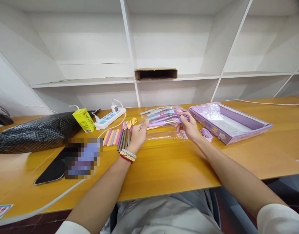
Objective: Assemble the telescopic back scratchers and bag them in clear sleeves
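My left hand (137, 138) is closed round the handle end of a lilac back scratcher (159, 123). The fingers of my right hand (190, 127) pinch its claw end, so it lies level between both hands. Just behind it, more back scratchers (157, 112) in blue, pink and purple rest in clear plastic wrapping. A flat clear plastic sleeve (161, 135) lies below my hands. Left of my left hand, pastel handles (112, 137) stand in a row beside dark rods with yellow and pink claw heads (129, 124).
An open purple box (248, 131) with clear film sits at right, a small pink packet (206, 135) beside it. Leftward are a power strip (110, 119), a yellow drink carton (83, 120), a black wrapped parcel (37, 131) and a phone (54, 165). White shelves (174, 42) rise behind.
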Demonstrator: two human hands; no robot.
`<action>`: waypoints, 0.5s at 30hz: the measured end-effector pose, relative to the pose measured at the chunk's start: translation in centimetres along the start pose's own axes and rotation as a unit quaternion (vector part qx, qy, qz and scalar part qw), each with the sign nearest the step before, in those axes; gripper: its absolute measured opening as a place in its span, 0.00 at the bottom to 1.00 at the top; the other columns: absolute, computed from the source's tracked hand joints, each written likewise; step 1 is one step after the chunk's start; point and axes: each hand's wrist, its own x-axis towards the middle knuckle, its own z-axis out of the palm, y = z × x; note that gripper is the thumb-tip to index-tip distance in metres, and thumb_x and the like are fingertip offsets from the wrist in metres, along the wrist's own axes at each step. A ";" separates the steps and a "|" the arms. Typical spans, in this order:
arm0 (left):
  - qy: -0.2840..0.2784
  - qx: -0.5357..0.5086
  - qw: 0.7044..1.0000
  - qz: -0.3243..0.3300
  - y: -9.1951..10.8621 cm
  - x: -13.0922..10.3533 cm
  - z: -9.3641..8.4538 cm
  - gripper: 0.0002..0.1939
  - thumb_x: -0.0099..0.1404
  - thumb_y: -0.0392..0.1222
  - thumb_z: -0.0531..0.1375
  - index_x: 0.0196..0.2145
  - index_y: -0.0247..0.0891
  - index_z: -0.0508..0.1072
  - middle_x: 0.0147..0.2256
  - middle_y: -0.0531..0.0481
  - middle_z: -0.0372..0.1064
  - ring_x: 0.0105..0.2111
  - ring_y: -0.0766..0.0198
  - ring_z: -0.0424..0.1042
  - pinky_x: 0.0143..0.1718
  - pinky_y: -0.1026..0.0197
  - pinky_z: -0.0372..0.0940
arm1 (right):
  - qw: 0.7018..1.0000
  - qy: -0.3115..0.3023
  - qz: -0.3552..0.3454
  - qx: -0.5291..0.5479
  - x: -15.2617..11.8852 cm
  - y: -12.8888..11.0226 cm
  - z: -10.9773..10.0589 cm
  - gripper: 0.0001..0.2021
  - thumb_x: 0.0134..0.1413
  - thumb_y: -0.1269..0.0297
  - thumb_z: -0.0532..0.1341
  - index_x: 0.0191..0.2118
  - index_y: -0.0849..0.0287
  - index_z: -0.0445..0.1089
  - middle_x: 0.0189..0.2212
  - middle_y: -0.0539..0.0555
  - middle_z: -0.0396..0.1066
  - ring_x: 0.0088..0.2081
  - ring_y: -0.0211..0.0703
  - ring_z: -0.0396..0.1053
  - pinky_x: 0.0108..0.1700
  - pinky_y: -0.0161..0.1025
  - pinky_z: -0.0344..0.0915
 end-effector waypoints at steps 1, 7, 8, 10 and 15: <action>-0.004 -0.025 1.000 -0.011 0.1 0.1 0.0 0.25 0.56 0.55 0.60 0.14 0.38 0.54 0.13 0.58 0.46 0.13 0.74 0.48 0.15 0.66 0.44 | 1.000 -0.007 0.005 -0.005 0.0 0.0 0.0 0.19 0.50 0.47 0.59 0.41 0.52 0.56 0.20 0.45 0.69 0.17 0.37 0.66 0.21 0.35 0.63; -0.019 -0.203 0.976 -0.072 0.8 0.2 0.0 0.21 0.53 0.54 0.63 0.20 0.38 0.58 0.16 0.58 0.54 0.14 0.74 0.55 0.15 0.68 0.50 | 0.995 -0.053 0.036 -0.072 -0.2 0.7 0.2 0.20 0.47 0.48 0.61 0.40 0.55 0.59 0.22 0.47 0.71 0.18 0.36 0.66 0.21 0.33 0.62; -0.028 -0.216 0.973 -0.082 0.8 0.1 0.1 0.21 0.52 0.54 0.63 0.21 0.38 0.59 0.16 0.58 0.55 0.15 0.73 0.56 0.15 0.68 0.51 | 0.994 -0.055 0.034 -0.084 -0.3 0.9 0.3 0.20 0.47 0.48 0.62 0.40 0.55 0.59 0.22 0.47 0.71 0.18 0.35 0.66 0.21 0.33 0.62; -0.045 -0.214 0.970 -0.107 0.8 -0.2 0.4 0.21 0.52 0.54 0.64 0.22 0.37 0.59 0.16 0.58 0.56 0.15 0.73 0.56 0.15 0.68 0.51 | 0.992 -0.060 0.032 -0.107 -0.4 1.1 0.4 0.20 0.46 0.49 0.63 0.40 0.56 0.60 0.21 0.47 0.70 0.17 0.35 0.65 0.20 0.33 0.61; -0.030 -0.165 0.980 -0.103 1.2 0.1 0.6 0.19 0.50 0.49 0.65 0.21 0.36 0.60 0.15 0.58 0.56 0.14 0.75 0.55 0.14 0.70 0.49 | 0.995 -0.039 0.023 -0.093 0.0 1.3 0.0 0.18 0.45 0.51 0.64 0.37 0.57 0.63 0.19 0.47 0.69 0.16 0.34 0.64 0.19 0.32 0.60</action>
